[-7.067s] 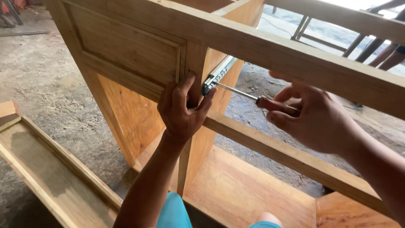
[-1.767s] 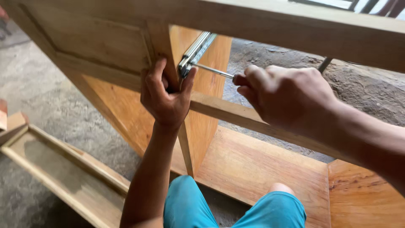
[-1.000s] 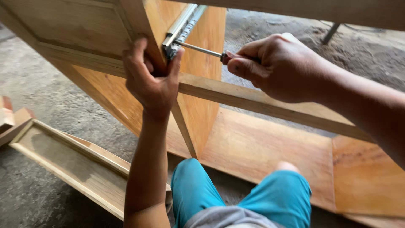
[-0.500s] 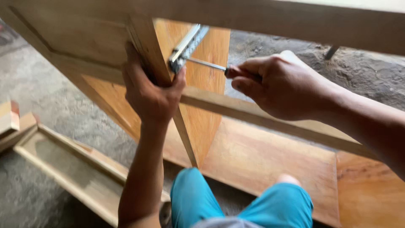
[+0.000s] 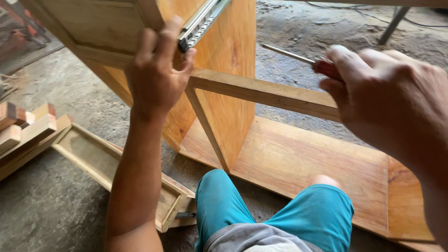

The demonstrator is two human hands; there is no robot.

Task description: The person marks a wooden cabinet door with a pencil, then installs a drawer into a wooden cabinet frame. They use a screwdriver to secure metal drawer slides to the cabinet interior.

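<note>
Left hand (image 5: 156,77) grips post edge at slide (image 5: 201,21); right hand (image 5: 387,95) holds screwdriver (image 5: 298,58), tip in open gap, clear of slide

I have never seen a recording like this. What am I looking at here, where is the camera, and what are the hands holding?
There is no machine: a camera worn on a person's head looks down at that person's own two bare hands. The left hand grips the upright post of a wooden cabinet frame, its fingers against a metal drawer slide. The right hand holds a screwdriver, its tip in the air, apart from the slide. Below are the person's knees in teal shorts. On the concrete floor lies a shallow wooden drawer.
</note>
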